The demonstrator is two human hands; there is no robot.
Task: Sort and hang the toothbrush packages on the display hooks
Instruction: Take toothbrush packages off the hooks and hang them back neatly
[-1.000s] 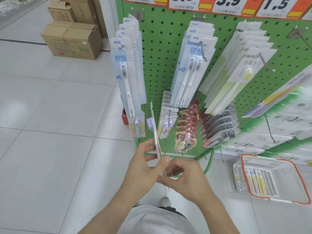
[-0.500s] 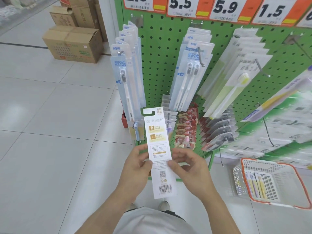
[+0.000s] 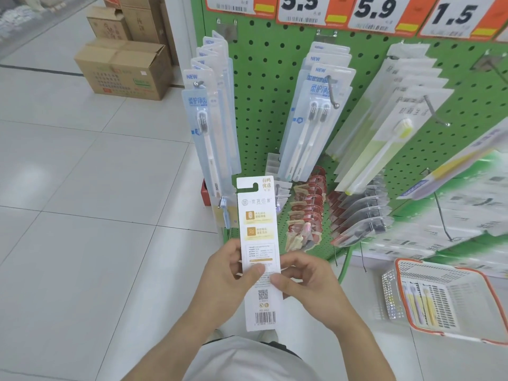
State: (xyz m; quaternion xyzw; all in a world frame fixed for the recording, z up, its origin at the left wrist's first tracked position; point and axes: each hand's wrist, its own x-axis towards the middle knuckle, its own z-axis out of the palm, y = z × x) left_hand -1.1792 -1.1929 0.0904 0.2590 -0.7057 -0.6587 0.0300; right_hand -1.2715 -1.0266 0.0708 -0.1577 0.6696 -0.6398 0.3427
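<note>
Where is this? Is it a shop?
Most likely a shop's toothbrush aisle. Price tags run along the top of a green pegboard, packaged toothbrushes hang on its hooks, and a shopping basket sits on the floor. Both hands hold one package.

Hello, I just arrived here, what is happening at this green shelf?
A person is stocking toothbrushes. Both hands, left hand and right hand, hold one white toothbrush package upright, its printed back with the barcode facing the person. It is not yet on any hook. Other packages already hang on the green pegboard, and an orange-rimmed basket on the floor to the right holds more toothbrush packages.
</note>
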